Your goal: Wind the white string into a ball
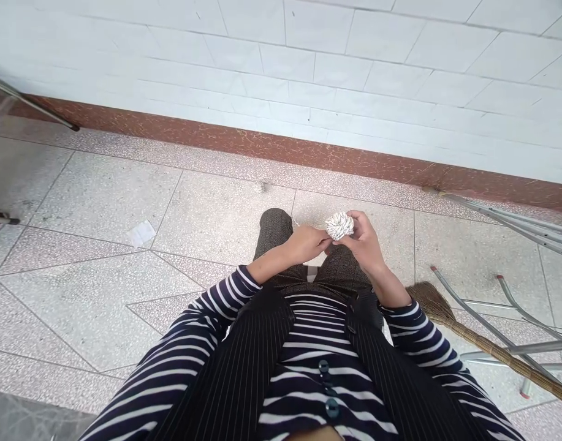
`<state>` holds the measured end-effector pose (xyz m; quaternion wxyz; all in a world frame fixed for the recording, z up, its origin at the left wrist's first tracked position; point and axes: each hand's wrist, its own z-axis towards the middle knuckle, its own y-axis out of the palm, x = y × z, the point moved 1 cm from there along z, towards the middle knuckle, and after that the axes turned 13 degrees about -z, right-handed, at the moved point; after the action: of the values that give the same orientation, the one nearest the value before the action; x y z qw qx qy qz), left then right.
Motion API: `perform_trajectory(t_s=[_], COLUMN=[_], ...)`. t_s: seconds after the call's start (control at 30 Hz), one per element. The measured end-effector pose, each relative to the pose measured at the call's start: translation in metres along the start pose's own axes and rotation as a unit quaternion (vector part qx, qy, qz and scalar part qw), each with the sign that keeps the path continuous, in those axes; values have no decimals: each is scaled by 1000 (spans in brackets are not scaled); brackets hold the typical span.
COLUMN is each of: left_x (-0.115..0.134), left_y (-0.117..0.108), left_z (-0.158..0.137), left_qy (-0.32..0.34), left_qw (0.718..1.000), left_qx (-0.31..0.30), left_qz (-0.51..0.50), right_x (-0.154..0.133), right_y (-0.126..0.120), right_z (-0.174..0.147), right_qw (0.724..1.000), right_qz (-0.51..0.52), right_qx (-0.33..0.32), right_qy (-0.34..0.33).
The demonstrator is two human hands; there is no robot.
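Both hands (307,245) hold one flecked white ball (339,226) between their fingers.

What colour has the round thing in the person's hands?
The round thing is white with dark flecks; the head view shows it.

Cropped, covered, tiny
The right edge cuts off the straw broom (496,351) and tubular metal legs (533,348); the white wound ball (339,226) covers part of the right hand (366,246) — a pale floor lump (259,187) is too small to identify.
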<state>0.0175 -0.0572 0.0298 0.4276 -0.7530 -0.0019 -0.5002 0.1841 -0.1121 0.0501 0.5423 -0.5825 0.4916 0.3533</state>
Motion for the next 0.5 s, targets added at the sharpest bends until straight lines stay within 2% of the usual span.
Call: perform_trajectory(t_s=[0.17, 0.5], left_x=[-9, -32], left_y=[-10, -20], left_z=[-6, -15], left_qy=[-14, -59], left_qw=[998, 998], left_qx=[16, 30], left_qz=[-55, 10], right_x=[3, 1], right_y=[-9, -26], right_z=[7, 12], right_qw=[994, 989], right_qz=[39, -41], right_qx=[100, 142], right_qy=[19, -31])
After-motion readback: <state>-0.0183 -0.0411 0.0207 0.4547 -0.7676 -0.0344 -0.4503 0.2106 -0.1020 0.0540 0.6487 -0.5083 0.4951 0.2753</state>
